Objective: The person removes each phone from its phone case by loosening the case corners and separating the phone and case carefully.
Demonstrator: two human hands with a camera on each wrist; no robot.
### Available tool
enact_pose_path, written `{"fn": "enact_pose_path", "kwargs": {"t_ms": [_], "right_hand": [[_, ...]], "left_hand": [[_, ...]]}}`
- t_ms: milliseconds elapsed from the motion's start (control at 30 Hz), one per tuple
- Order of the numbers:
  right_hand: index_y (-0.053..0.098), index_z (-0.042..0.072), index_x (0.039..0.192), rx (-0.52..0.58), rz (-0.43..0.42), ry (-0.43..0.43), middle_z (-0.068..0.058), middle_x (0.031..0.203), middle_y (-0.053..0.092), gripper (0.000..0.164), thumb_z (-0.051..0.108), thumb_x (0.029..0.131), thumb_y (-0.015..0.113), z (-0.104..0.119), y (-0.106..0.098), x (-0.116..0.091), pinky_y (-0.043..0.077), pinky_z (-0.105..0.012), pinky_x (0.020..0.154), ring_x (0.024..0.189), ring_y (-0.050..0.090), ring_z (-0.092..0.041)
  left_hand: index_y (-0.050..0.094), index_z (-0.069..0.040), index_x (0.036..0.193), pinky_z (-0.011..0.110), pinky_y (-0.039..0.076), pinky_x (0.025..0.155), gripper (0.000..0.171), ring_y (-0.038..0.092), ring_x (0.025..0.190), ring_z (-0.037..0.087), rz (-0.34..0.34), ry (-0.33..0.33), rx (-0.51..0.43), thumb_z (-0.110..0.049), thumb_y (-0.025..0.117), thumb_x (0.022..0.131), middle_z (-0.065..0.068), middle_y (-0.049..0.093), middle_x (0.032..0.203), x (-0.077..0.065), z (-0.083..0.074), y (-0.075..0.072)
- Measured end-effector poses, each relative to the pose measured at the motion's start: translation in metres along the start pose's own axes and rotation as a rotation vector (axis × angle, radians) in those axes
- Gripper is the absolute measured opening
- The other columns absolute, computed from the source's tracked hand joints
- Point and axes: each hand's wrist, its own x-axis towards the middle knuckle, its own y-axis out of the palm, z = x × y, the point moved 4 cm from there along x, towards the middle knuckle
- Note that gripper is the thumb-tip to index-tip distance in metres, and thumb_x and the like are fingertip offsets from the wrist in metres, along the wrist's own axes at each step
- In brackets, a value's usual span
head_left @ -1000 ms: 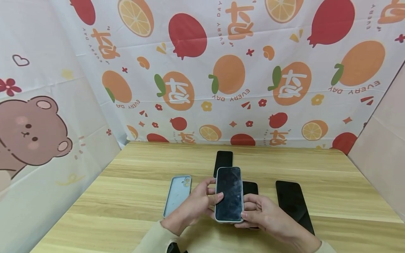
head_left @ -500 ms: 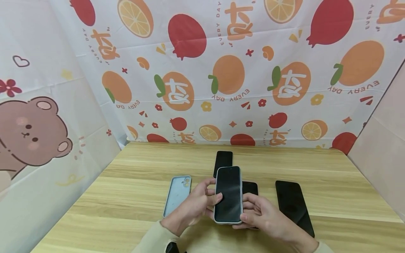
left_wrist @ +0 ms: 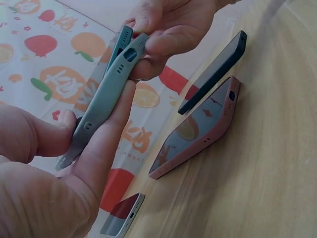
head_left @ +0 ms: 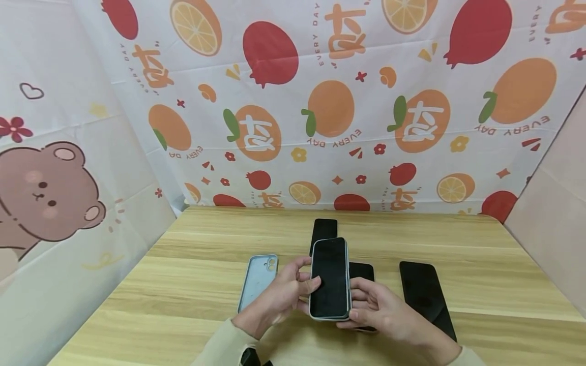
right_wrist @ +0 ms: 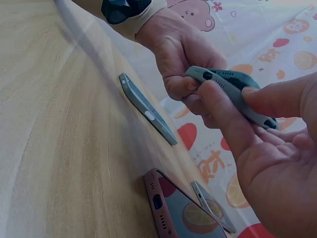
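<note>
A smartphone [head_left: 331,264] with a dark screen tilts up off the table, in a pale blue-green phone case [left_wrist: 106,94]. My left hand [head_left: 290,290] grips both from the left, thumb over the screen and fingers behind. My right hand [head_left: 382,310] pinches the lower right corner of the case between thumb and fingers. A gap shows in the left wrist view between the phone's teal edge [left_wrist: 119,45] and the case wall near that corner. From the right wrist view, the teal phone [right_wrist: 235,77] stands partly out of the case [right_wrist: 199,73].
An empty light blue phone case [head_left: 257,282] lies left of the hands. One phone [head_left: 324,231] is behind them, a pink-edged phone [left_wrist: 218,119] lies partly under the right hand, and a larger black phone [head_left: 426,292] is at right. A fruit-print cloth [head_left: 293,101] hangs behind the table.
The phone's right edge has come up a little from the case, and a gap now shows along that side. Both hands keep nearly the same place.
</note>
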Motion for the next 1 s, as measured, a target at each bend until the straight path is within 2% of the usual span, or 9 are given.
{"fn": "enact_pose_path", "kwargs": {"t_ms": [133, 367, 567, 733, 800, 867, 933, 1000], "right_hand": [[0.026, -0.016, 0.142, -0.013, -0.041, 0.048, -0.029, 0.138, 0.053, 0.049, -0.002, 0.101, 0.048, -0.0024, -0.0032, 0.0003, 0.053, -0.044, 0.098, 0.122, 0.062, -0.027], [0.029, -0.013, 0.139, -0.065, -0.183, 0.160, -0.026, 0.129, 0.061, 0.048, 0.000, 0.098, 0.051, -0.0059, -0.0060, -0.0013, 0.057, -0.042, 0.092, 0.112, 0.067, -0.028], [0.016, 0.000, 0.147, -0.128, -0.272, 0.138, -0.023, 0.123, 0.057, 0.065, -0.006, 0.094, 0.051, -0.0025, -0.0053, -0.0011, 0.059, -0.046, 0.087, 0.105, 0.070, -0.031], [0.011, 0.008, 0.151, -0.215, -0.341, 0.133, -0.022, 0.121, 0.052, 0.074, -0.006, 0.091, 0.053, 0.0005, -0.0062, -0.0027, 0.060, -0.038, 0.084, 0.101, 0.070, -0.027], [0.013, 0.006, 0.150, -0.254, -0.371, 0.128, -0.024, 0.124, 0.050, 0.073, -0.006, 0.090, 0.052, 0.0011, -0.0064, -0.0030, 0.060, -0.033, 0.082, 0.099, 0.070, -0.024], [0.017, 0.003, 0.148, -0.275, -0.396, 0.119, -0.027, 0.127, 0.047, 0.068, -0.005, 0.090, 0.053, 0.0013, -0.0064, -0.0027, 0.061, -0.034, 0.079, 0.095, 0.069, -0.022], [0.024, 0.000, 0.143, -0.316, -0.432, 0.112, -0.028, 0.128, 0.045, 0.060, -0.001, 0.093, 0.057, 0.0017, -0.0064, -0.0028, 0.061, -0.034, 0.077, 0.093, 0.067, -0.019], [0.034, -0.001, 0.137, -0.381, -0.480, 0.114, -0.025, 0.125, 0.046, 0.052, 0.003, 0.093, 0.061, 0.0025, -0.0071, -0.0036, 0.059, -0.030, 0.074, 0.091, 0.062, -0.015]], "left_hand": [[0.033, -0.003, 0.144, 0.033, 0.059, 0.054, 0.053, 0.072, 0.079, 0.022, -0.002, -0.002, 0.005, -0.007, 0.059, 0.098, 0.012, 0.070, 0.102, 0.0003, 0.0012, 0.0009], [0.034, -0.004, 0.144, 0.033, 0.059, 0.055, 0.057, 0.071, 0.078, 0.022, -0.017, -0.008, 0.085, -0.009, 0.063, 0.096, 0.015, 0.067, 0.102, 0.0000, 0.0015, 0.0064], [0.029, -0.002, 0.148, 0.032, 0.059, 0.056, 0.063, 0.071, 0.079, 0.021, -0.047, -0.004, 0.112, -0.010, 0.064, 0.096, 0.017, 0.066, 0.105, -0.0006, 0.0023, 0.0052], [0.035, -0.002, 0.144, 0.035, 0.061, 0.059, 0.058, 0.072, 0.079, 0.022, -0.045, -0.010, 0.126, -0.011, 0.066, 0.095, 0.017, 0.068, 0.103, 0.0003, 0.0033, 0.0050], [0.037, -0.003, 0.142, 0.037, 0.061, 0.060, 0.056, 0.073, 0.078, 0.023, -0.048, -0.012, 0.128, -0.011, 0.066, 0.095, 0.017, 0.069, 0.102, 0.0011, 0.0037, 0.0053], [0.037, -0.002, 0.142, 0.039, 0.061, 0.061, 0.056, 0.073, 0.079, 0.023, -0.058, -0.012, 0.130, -0.011, 0.067, 0.094, 0.016, 0.069, 0.102, 0.0014, 0.0039, 0.0054], [0.036, -0.002, 0.142, 0.039, 0.061, 0.061, 0.058, 0.073, 0.080, 0.023, -0.075, -0.020, 0.133, -0.011, 0.067, 0.094, 0.016, 0.069, 0.102, 0.0017, 0.0037, 0.0051], [0.035, -0.001, 0.143, 0.038, 0.061, 0.061, 0.061, 0.072, 0.080, 0.022, -0.099, -0.028, 0.147, -0.012, 0.069, 0.093, 0.016, 0.069, 0.102, 0.0016, 0.0037, 0.0044]]}}
